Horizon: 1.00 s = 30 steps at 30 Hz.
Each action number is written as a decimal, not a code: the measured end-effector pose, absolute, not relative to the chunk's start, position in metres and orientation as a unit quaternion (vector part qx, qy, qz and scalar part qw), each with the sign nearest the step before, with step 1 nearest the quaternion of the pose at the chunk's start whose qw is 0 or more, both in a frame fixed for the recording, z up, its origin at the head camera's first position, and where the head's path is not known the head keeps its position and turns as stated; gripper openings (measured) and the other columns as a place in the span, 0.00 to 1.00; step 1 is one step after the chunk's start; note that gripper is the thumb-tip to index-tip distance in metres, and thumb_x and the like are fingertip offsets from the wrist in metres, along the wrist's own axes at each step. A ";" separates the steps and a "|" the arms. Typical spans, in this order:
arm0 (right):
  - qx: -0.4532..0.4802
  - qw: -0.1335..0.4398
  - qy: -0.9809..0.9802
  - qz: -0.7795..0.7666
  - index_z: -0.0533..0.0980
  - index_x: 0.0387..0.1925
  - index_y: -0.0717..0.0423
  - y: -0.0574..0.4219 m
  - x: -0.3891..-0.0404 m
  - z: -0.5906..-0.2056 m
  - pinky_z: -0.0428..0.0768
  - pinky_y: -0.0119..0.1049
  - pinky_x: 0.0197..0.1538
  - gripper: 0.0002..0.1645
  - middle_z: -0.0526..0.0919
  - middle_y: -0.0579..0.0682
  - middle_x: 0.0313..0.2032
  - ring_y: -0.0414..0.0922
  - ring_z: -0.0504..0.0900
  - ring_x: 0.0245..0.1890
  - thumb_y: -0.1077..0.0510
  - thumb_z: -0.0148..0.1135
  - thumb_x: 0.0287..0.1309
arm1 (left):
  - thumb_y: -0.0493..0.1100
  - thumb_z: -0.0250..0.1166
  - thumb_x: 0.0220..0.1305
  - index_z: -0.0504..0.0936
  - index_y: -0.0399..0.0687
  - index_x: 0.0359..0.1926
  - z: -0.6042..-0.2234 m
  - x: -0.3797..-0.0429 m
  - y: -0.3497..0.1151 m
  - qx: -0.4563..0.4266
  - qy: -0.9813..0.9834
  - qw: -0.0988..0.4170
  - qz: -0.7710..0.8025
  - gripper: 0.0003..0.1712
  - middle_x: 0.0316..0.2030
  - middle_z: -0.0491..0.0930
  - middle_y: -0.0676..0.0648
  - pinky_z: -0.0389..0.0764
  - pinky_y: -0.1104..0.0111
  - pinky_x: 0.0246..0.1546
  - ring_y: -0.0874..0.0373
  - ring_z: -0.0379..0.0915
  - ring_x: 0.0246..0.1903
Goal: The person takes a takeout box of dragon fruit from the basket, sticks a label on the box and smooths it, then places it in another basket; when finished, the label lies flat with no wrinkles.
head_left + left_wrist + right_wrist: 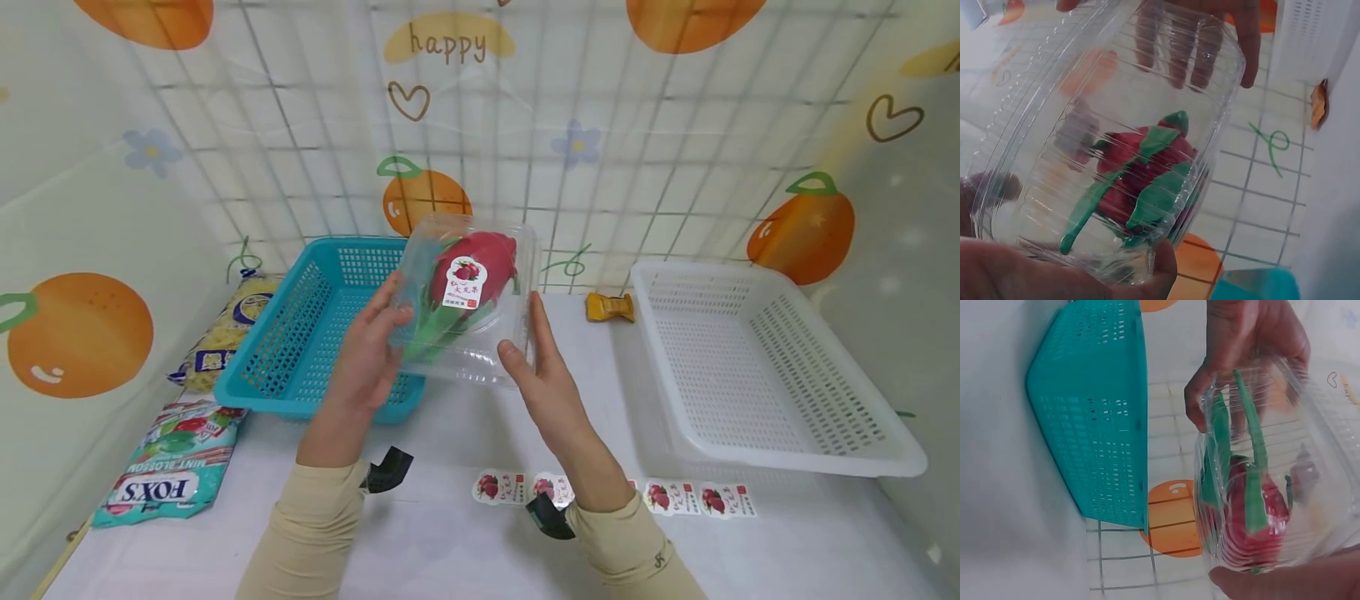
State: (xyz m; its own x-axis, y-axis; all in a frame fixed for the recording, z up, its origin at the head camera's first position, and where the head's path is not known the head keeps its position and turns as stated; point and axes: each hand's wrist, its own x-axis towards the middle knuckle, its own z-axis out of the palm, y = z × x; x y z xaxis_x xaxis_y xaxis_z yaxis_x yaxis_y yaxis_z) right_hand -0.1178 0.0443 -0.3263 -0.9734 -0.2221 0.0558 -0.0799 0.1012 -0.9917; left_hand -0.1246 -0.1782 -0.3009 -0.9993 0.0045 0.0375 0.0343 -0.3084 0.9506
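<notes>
Clear plastic box point(487, 340) held between left grip point(366, 358) and right grip point(551, 392).

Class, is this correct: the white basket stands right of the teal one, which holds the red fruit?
Not quite: the head view shows the red fruit inside the clear box, not in the teal basket. The white basket does stand right of it.

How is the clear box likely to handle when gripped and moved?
The clear box probably flexes under a hard squeeze, as its see-through walls look thin. Its glossy surface may feel slippery. The fruit inside leaves space around it, so it could slide if tilted.
</notes>
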 end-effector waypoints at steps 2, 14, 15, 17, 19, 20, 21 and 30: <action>-0.104 0.054 0.749 -0.652 0.38 0.81 0.25 0.042 -0.117 -0.327 0.60 0.61 0.75 0.51 0.39 0.36 0.82 0.48 0.36 0.83 0.39 0.59 0.70 | 0.37 0.47 0.77 0.51 0.56 0.82 -0.299 -0.124 -0.182 -0.013 -0.589 0.006 -0.808 0.36 0.80 0.50 0.54 0.60 0.49 0.74 0.52 0.47 0.75; -0.133 0.048 0.773 -0.618 0.37 0.81 0.25 0.028 -0.111 -0.329 0.73 0.58 0.66 0.59 0.43 0.37 0.82 0.52 0.48 0.81 0.40 0.67 0.63 | 0.36 0.44 0.79 0.50 0.52 0.82 -0.293 -0.121 -0.203 -0.024 -0.590 -0.001 -0.807 0.35 0.81 0.46 0.53 0.50 0.46 0.76 0.51 0.41 0.77; -0.135 0.048 0.772 -0.619 0.37 0.81 0.26 0.027 -0.111 -0.330 0.74 0.58 0.65 0.59 0.43 0.37 0.82 0.52 0.48 0.81 0.40 0.67 0.64 | 0.36 0.44 0.79 0.50 0.53 0.82 -0.293 -0.121 -0.204 -0.025 -0.592 -0.003 -0.806 0.35 0.81 0.46 0.53 0.50 0.46 0.76 0.51 0.42 0.77; -0.136 0.047 0.772 -0.619 0.38 0.81 0.25 0.027 -0.111 -0.330 0.73 0.56 0.66 0.59 0.43 0.36 0.82 0.51 0.48 0.81 0.40 0.67 0.64 | 0.36 0.44 0.79 0.49 0.53 0.82 -0.292 -0.121 -0.205 -0.027 -0.591 -0.006 -0.806 0.35 0.81 0.45 0.53 0.49 0.46 0.76 0.51 0.41 0.77; -0.138 0.047 0.769 -0.623 0.38 0.81 0.26 0.026 -0.111 -0.331 0.73 0.55 0.66 0.59 0.43 0.36 0.82 0.51 0.48 0.81 0.43 0.68 0.64 | 0.36 0.44 0.79 0.48 0.52 0.82 -0.291 -0.121 -0.206 -0.030 -0.591 -0.009 -0.806 0.35 0.81 0.44 0.53 0.47 0.46 0.77 0.51 0.39 0.77; -0.139 0.048 0.766 -0.626 0.38 0.81 0.26 0.025 -0.111 -0.331 0.73 0.55 0.66 0.59 0.43 0.36 0.82 0.51 0.48 0.81 0.44 0.68 0.65 | 0.36 0.44 0.79 0.47 0.52 0.82 -0.291 -0.121 -0.206 -0.030 -0.590 -0.008 -0.807 0.35 0.81 0.43 0.53 0.46 0.46 0.77 0.51 0.39 0.78; -0.140 0.047 0.764 -0.628 0.38 0.81 0.27 0.025 -0.111 -0.331 0.73 0.54 0.67 0.59 0.43 0.36 0.82 0.50 0.48 0.81 0.45 0.68 0.65 | 0.36 0.44 0.79 0.47 0.52 0.82 -0.290 -0.121 -0.207 -0.030 -0.589 -0.008 -0.808 0.35 0.82 0.43 0.53 0.45 0.46 0.78 0.51 0.38 0.78; -0.147 0.053 0.757 -0.635 0.37 0.82 0.29 0.016 -0.109 -0.326 0.73 0.54 0.68 0.57 0.43 0.38 0.82 0.49 0.47 0.81 0.48 0.66 0.67 | 0.36 0.44 0.80 0.48 0.49 0.82 -0.289 -0.118 -0.214 -0.024 -0.586 0.006 -0.810 0.34 0.82 0.43 0.55 0.29 0.42 0.77 0.52 0.30 0.80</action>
State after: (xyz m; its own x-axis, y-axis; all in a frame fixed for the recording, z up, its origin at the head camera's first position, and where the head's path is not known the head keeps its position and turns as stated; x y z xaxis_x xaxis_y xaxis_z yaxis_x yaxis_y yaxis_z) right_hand -0.1086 0.0157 -0.3256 -0.9514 -0.2893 0.1059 -0.1548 0.1516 -0.9762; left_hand -0.1183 -0.2137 -0.2893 -0.9988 0.0189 0.0452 0.0370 -0.3129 0.9491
